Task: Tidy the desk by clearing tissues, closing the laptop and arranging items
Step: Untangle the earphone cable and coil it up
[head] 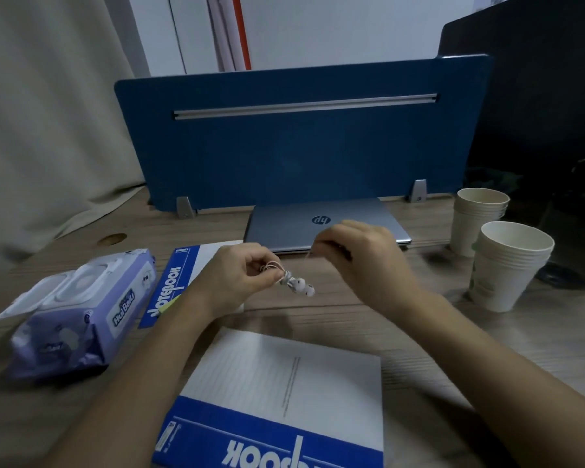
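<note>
Both hands are working above the desk (335, 309). The left hand (240, 282) is pinching a coiled bundle of white earphones (296, 284), its fingers clamped on the looped cord with the two buds hanging just to the right. The right hand (358, 255) is closing its fingertips on something thin, likely the cord's free end, though blur is hiding it.

Behind the hands, a closed laptop (318, 224) is showing an "hp" logo. Two notebooks are lying flat: the far one (179, 282) is reading "NOTEBOOK" along its blue band, the near one (284, 393) is running off the bottom edge. At left, a purple wipes pack (78, 319) is sitting with its lid flipped open. Two stacks of paper cups (507, 261) are standing at right. Bare wood is lying open between the notebooks and cups.
</note>
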`<state>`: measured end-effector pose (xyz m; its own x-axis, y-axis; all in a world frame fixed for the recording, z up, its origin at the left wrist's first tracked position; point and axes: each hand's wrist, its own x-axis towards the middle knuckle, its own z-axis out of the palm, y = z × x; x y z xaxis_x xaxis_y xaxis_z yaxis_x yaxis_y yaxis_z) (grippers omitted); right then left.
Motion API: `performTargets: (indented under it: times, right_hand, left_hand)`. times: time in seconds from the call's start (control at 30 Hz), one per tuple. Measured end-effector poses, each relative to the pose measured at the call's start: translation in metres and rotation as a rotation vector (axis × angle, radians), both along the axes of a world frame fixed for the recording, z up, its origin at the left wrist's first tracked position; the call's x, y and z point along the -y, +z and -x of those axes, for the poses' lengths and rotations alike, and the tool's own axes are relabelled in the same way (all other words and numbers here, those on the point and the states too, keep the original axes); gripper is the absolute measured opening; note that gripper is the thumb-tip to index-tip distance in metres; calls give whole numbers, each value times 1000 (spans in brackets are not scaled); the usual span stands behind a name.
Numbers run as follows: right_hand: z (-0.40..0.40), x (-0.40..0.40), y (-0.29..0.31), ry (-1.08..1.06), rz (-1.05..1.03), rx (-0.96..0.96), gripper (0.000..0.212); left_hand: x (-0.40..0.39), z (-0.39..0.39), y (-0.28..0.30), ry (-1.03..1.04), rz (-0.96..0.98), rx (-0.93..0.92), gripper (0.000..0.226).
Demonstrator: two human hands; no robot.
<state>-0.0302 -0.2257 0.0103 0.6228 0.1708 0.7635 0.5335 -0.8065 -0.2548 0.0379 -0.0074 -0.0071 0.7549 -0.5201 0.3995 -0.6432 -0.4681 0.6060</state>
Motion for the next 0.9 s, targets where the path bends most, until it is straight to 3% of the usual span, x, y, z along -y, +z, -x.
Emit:
performTargets:
  times: [0.1, 0.27, 0.37, 0.43, 0.5, 0.57, 0.7, 0.8, 0.9]
  right_hand:
    - [-13, 14, -9, -60, -132, -98, 6]
    - [-18, 4, -29, -7, -220, -354, 18]
    - [-11, -15, -31, 50, -121, -358, 21]
    - [-4, -25, -30, 76, -18, -318, 19]
    - [3, -34, -28, 70, 119, -230, 24]
    - [9, -40, -25, 60, 221, -149, 28]
    - [12, -34, -14, 51, 225, -16, 18]
    - [3, -15, -6, 75, 62, 3, 7]
    - [-9, 4, -9, 116, -184, -120, 7]
  left_hand:
    - [1, 7, 3, -159, 167, -314, 6]
    - [5, 8, 5, -252, 609, -624, 15]
    - [13, 4, 1, -213, 884, -717, 13]
    - [16, -2, -3, -72, 969, -672, 11]
    - [15, -6, -8, 110, 859, -510, 10]
    - [10, -7, -11, 256, 590, -254, 9]
    - [5, -5, -9, 225, 121, 118, 4]
    - [6, -2, -4, 60, -25, 96, 3]
    - [7, 2, -2, -169, 13, -141, 4]
